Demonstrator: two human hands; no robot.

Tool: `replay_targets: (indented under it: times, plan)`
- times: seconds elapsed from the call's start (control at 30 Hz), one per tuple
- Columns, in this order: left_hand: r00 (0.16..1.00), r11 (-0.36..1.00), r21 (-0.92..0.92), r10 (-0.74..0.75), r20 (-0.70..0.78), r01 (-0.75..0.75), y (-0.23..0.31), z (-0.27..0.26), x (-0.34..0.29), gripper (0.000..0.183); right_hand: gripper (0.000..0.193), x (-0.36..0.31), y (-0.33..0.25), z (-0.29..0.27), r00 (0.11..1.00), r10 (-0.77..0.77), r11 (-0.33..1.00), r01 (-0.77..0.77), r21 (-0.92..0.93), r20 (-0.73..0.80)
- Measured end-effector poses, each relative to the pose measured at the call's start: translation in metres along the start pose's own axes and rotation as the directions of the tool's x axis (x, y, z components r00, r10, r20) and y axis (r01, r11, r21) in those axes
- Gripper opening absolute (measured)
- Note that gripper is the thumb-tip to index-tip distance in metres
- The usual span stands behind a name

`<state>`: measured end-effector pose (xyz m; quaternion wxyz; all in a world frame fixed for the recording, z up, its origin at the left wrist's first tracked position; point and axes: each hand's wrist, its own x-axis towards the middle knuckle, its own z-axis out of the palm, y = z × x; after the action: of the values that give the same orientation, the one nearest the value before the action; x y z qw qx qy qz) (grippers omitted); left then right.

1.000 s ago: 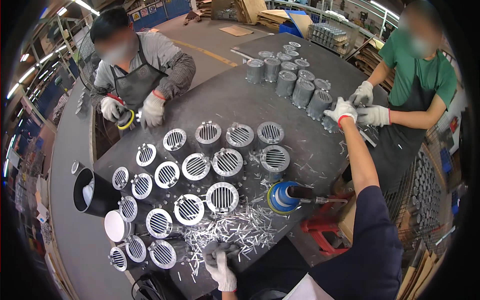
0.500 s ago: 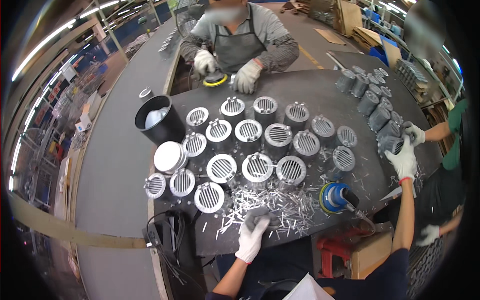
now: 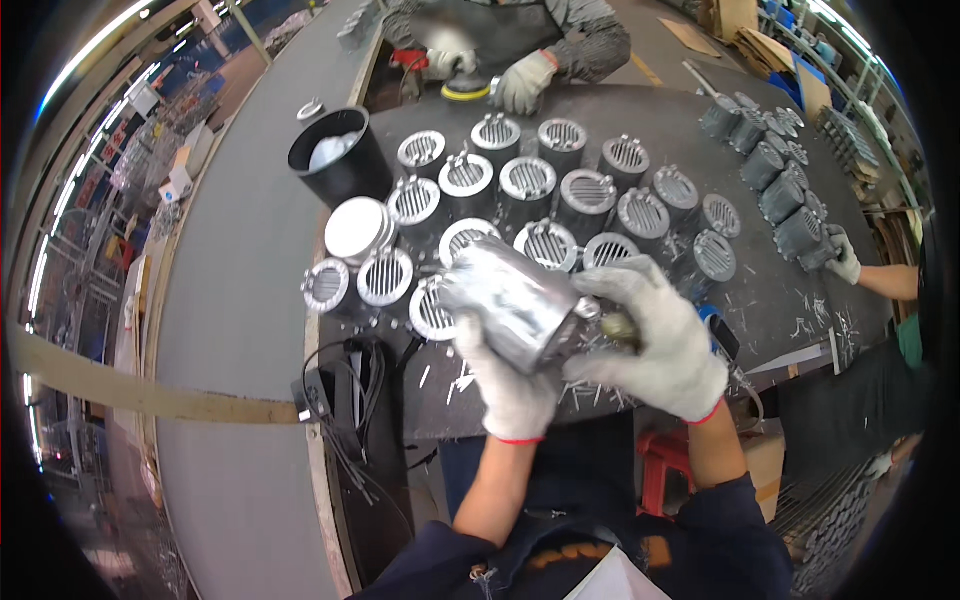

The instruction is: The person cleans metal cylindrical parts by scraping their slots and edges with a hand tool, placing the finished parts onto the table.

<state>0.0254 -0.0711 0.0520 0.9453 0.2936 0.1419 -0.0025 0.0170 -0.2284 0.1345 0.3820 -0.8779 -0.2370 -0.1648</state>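
In front of me I hold a shiny metal cylinder (image 3: 512,300), tilted over the table. My left hand (image 3: 515,390), in a white knit glove, is closed around its lower side. My gloved right hand (image 3: 665,345) curves around the end on the right, fingers and thumb at a small lug on the rim. Behind it stand several similar cylinders with slotted round lids (image 3: 527,178). Loose metal strips (image 3: 590,395) lie beneath my hands. Part of a blue sander (image 3: 716,325) shows past my right hand, which hides most of it.
A black bucket (image 3: 340,165) and a stack of white discs (image 3: 357,230) stand on the left. Black cables (image 3: 365,400) lie at the table's left edge. Across, a co-worker's gloved hands hold a yellow-rimmed sander (image 3: 466,88). Another person's gloved hand (image 3: 843,255) touches cylinders on the right.
My right hand has come back from the cylinders on the right, and a metal cylinder is now between both hands. My left hand has risen from the strips. The view has tilted downward.
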Motion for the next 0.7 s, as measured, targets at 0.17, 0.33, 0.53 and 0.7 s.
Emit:
replay_targets:
  times: [0.17, 0.33, 0.53, 0.7]
  plan:
    - [0.913, 0.811, -0.458, -0.213, 0.349, 0.364, 0.032, -0.029, -0.001, 0.102, 0.029, -0.009, -0.001, 0.010, 0.944, 0.289, 0.764, -0.130, 0.632, -0.156]
    - [0.830, 0.467, -0.687, -0.343, 0.440, 0.557, 0.024, -0.035, -0.008, 0.093, 0.041, -0.004, -0.020, 0.019, 0.907, 0.296, 0.798, -0.063, 0.600, -0.299]
    - [0.823, 0.173, -0.826, -0.325, 0.466, 0.536, 0.015, -0.036, -0.011, 0.064, 0.048, -0.002, -0.032, 0.021, 0.717, 0.230, 0.945, -0.004, 0.326, -0.658]
    - [0.919, 0.409, -0.831, -0.277, 0.280, 0.377, 0.022, -0.034, -0.014, 0.047, 0.056, -0.010, -0.031, 0.034, 0.813, 0.263, 0.866, 0.039, 0.499, -0.520]
